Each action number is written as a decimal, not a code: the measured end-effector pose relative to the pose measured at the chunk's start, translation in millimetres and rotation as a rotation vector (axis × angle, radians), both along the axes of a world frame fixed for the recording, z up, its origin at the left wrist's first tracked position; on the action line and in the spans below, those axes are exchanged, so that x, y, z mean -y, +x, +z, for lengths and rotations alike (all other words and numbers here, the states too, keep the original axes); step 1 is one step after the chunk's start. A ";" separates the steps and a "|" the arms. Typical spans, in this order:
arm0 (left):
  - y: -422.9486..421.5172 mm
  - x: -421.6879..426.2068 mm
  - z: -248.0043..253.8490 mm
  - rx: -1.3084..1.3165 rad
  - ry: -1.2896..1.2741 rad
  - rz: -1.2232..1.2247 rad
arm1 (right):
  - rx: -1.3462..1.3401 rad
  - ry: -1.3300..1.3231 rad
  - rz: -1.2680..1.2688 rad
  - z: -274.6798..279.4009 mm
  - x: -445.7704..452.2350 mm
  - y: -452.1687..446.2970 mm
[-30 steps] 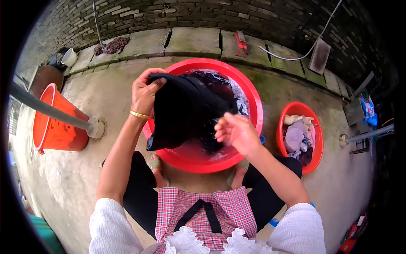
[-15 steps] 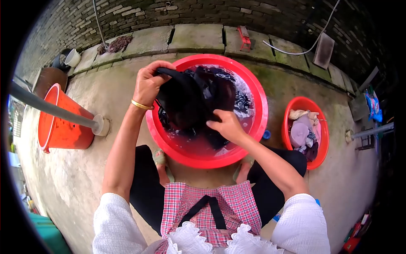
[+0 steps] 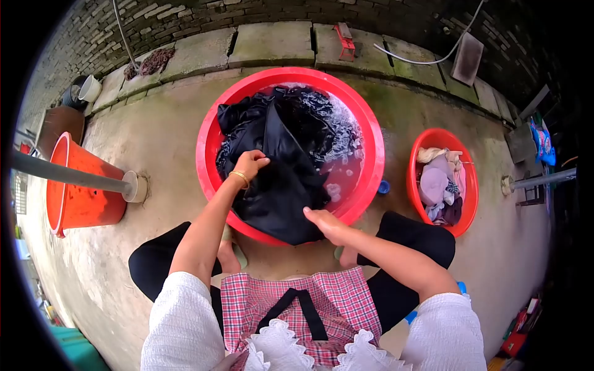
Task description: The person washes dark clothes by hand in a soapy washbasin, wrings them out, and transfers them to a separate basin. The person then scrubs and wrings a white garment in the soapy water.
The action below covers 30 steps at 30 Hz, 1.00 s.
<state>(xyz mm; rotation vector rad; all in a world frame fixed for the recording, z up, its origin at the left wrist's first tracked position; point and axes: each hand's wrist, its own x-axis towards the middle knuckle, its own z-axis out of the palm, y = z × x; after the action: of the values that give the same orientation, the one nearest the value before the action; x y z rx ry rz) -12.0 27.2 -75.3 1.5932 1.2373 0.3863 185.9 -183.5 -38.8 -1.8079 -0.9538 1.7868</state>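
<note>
A wet black garment (image 3: 281,185) lies bunched in a large red basin (image 3: 374,179) of soapy water, its near part draped over the front rim. My left hand (image 3: 249,167), with a gold bangle at the wrist, is closed on a fold near the middle of the cloth. At the garment's lower right edge, my right hand (image 3: 327,224) grips the fabric, thumb on top and the fingers mostly hidden. White suds (image 3: 346,127) float on the right side of the water. More dark cloth lies at the back of the basin.
An orange basin (image 3: 473,198) of mixed clothes stands to the right, with a small blue cap (image 3: 384,187) on the floor between. At left are a tall orange bucket (image 3: 93,191) and a grey pole (image 3: 74,170). A small red stool (image 3: 345,43) stands by the back wall.
My left hand has come down and toward me from the basin's far left rim. The black garment, lifted before, now lies spread over the near rim. My right hand has moved slightly nearer me.
</note>
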 end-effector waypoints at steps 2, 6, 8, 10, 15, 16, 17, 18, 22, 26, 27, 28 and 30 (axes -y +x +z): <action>-13.1 -1.1 3.8 0.129 -0.085 0.059 | -0.007 0.152 -0.102 -28.6 12.0 2.3; -30.9 -24.1 37.3 0.370 -0.292 0.166 | 0.142 0.295 0.153 2.3 2.0 -2.7; -32.0 -30.7 59.2 0.249 -0.201 0.137 | 0.330 0.343 0.240 11.6 -0.5 -26.3; -31.9 -30.1 64.2 -0.021 -0.020 0.005 | 0.496 0.405 0.314 10.7 6.9 -56.9; -36.3 9.3 30.8 -0.774 0.196 -0.385 | 0.728 0.530 0.658 -14.1 40.3 -94.6; -36.1 20.0 31.6 -0.787 0.198 -0.410 | 0.729 0.559 0.657 -12.5 47.2 -97.7; -33.3 30.3 31.4 -0.800 0.199 -0.438 | 0.729 0.559 0.654 -14.7 53.6 -99.5; -30.0 37.3 37.3 -0.825 0.182 -0.487 | 0.739 0.558 0.630 -18.0 59.6 -101.9; -27.3 47.3 34.8 -0.686 0.205 -0.457 | 0.752 0.507 0.626 -26.9 70.5 -102.9; -30.0 52.1 35.5 -0.703 0.145 -0.539 | 0.675 0.248 0.382 -23.7 76.7 -93.2; -34.6 55.4 30.6 -0.677 0.159 -0.533 | 0.668 0.239 0.383 -24.1 80.7 -93.5; -40.2 58.9 25.3 -0.652 0.174 -0.526 | 0.665 0.203 0.419 -25.1 85.4 -94.2; -66.5 61.9 10.8 -0.626 0.239 -0.485 | 0.242 0.050 0.067 -41.2 86.3 -86.4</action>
<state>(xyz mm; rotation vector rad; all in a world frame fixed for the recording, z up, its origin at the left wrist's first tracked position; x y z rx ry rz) -78.5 -34.7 -64.5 2.2504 1.2195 -0.3135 99.5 -269.8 -80.0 -2.0142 -1.1521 1.5906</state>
